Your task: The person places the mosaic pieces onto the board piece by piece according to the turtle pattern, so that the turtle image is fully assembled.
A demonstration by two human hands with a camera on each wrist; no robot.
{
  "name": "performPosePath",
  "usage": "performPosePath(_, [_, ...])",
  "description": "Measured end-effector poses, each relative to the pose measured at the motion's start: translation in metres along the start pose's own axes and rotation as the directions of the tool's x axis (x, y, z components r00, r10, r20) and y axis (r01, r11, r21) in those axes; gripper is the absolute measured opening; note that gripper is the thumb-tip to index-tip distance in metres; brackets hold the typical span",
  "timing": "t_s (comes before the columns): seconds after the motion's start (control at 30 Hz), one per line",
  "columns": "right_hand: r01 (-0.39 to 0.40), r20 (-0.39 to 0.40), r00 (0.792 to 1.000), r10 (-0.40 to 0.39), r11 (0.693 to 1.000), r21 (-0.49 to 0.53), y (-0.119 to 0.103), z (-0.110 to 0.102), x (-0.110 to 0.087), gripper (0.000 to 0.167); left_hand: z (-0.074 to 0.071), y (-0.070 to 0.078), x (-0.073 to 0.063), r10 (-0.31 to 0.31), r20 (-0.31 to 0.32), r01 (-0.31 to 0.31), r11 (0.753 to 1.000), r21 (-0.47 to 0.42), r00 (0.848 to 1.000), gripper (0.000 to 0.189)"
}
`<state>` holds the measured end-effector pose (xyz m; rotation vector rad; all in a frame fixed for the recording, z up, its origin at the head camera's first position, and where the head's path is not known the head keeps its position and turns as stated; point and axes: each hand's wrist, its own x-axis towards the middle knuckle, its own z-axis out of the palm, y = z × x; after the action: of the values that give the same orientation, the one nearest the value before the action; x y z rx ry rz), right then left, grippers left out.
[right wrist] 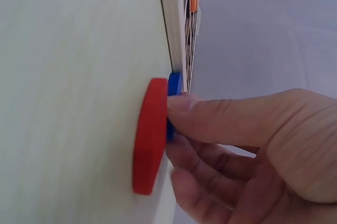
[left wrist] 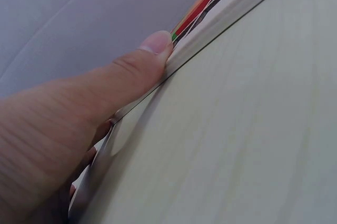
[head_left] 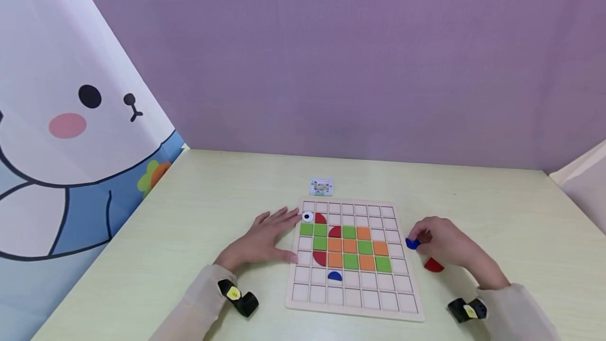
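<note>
A pale wooden grid board (head_left: 352, 314) lies on the table, several cells filled with green and orange squares, red quarter-round pieces and a white eye piece (head_left: 307, 217). A blue half-round piece (head_left: 334, 276) sits in a lower cell. My left hand (head_left: 262, 240) touches the board's left edge, fingers spread and thumb against the rim. Just right of the board, my right hand (head_left: 442, 240) pinches another blue half-round piece (head_left: 412, 243) between thumb and fingers. A red quarter-round piece (right wrist: 150, 137) lies on the table beside that hand.
Behind the board's top edge lies a small printed card (head_left: 321, 187). The pale table (head_left: 246, 183) ends at a purple cloth backdrop (head_left: 360, 67). At the left hangs a cloth with a cartoon animal (head_left: 94, 151).
</note>
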<state>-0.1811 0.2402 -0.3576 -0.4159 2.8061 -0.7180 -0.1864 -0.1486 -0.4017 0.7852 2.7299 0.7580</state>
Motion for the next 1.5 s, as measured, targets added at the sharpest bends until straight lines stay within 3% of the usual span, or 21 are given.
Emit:
performPosePath(0.83, [-0.021, 0.035, 0.999, 0.021, 1.000, -0.018, -0.0005, -0.0017, -0.0018, 0.010, 0.0009, -0.0011, -0.0010, 0.016, -0.001, -0.016, 1.000, 0.017, 1.000, 0.093])
performPosePath(1.5, [-0.043, -0.026, 0.999, 0.041, 0.997, -0.067, 0.0023, -0.0021, 0.0002, 0.009, 0.0025, -0.0020, 0.0023, 0.007, -0.005, -0.007, 1.000, 0.014, 1.000, 0.091])
